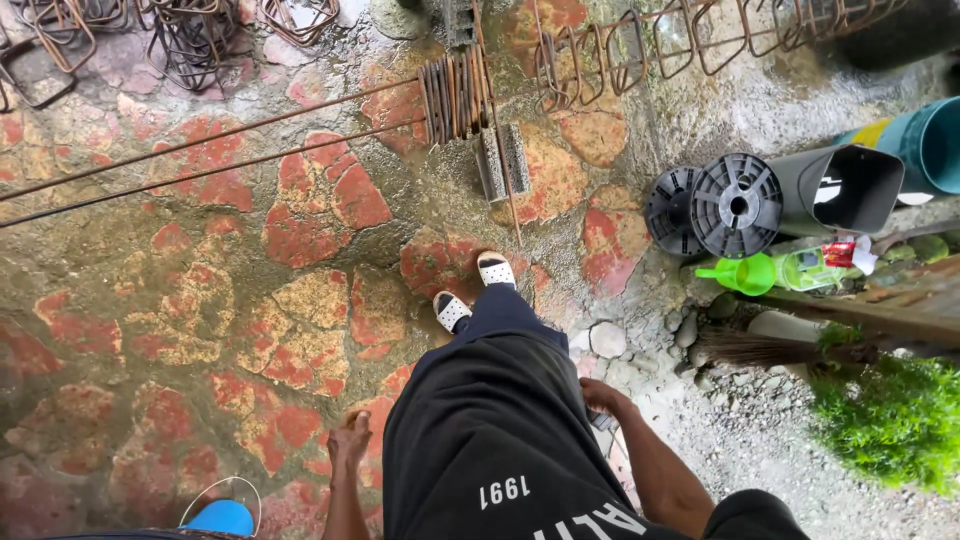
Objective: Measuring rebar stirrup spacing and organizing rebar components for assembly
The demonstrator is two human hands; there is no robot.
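Two hands hang at the person's sides, neither gripping anything that I can confirm. Left hand hangs loose beside the black shorts, fingers relaxed and half-curled, nothing in it; nearest item is a blue rounded object with a white wire loop at the bottom edge, apart from the hand. Right hand sits against the right hip, fingers tucked at the fabric next to a small dark item at the pocket; cannot tell whether it pinches that or just rests there. Feet in white perforated slip-on sandals stand on the wet red-and-ochre flagstone floor. Ahead of the feet, well apart from both hands: two long rusty steel rebars lie flat and run through a tight bundle of rusty bent stirrups, probably threaded that way to keep the stirrups lined up on the bars. A row of spaced rusty stirrups runs along the top right, loose ones heaped top left. To the right, off the paving: two black ribbed plastic spools, a grey open-ended pipe section, a teal barrel, a green plastic funnel, a straw broom and green grass.
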